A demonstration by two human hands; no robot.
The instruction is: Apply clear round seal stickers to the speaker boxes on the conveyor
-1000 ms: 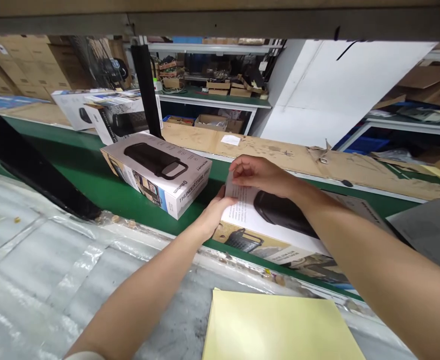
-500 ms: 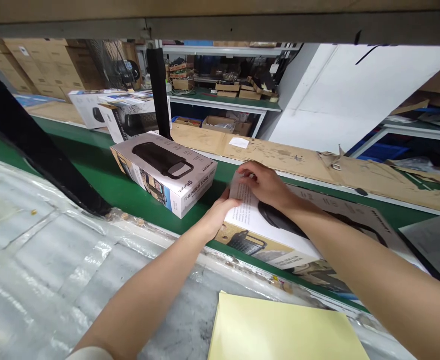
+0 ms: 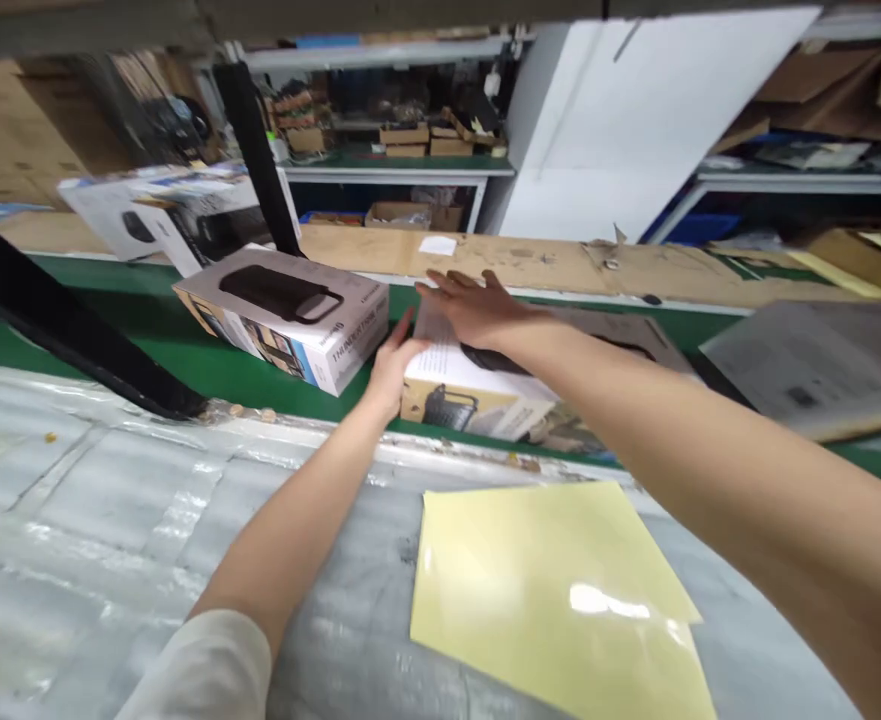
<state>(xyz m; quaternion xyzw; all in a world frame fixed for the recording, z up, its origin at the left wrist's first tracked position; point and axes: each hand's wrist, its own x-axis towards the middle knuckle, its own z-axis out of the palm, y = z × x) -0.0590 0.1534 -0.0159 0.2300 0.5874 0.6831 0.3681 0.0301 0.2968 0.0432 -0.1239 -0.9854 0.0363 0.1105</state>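
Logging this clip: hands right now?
Left hand: open, against the end of the speaker box.
Right hand: open, flat on that box's top.

second box just left of hand

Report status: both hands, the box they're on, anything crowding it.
Left hand against the near box end, open. Right hand flat on its top, fingers spread. Second box close to its left on the green belt.

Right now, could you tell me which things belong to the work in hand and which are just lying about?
In hand:
- speaker box, under both hands
- left hand
- right hand

Lying about:
- second speaker box
- yellow sheets
- cardboard strip
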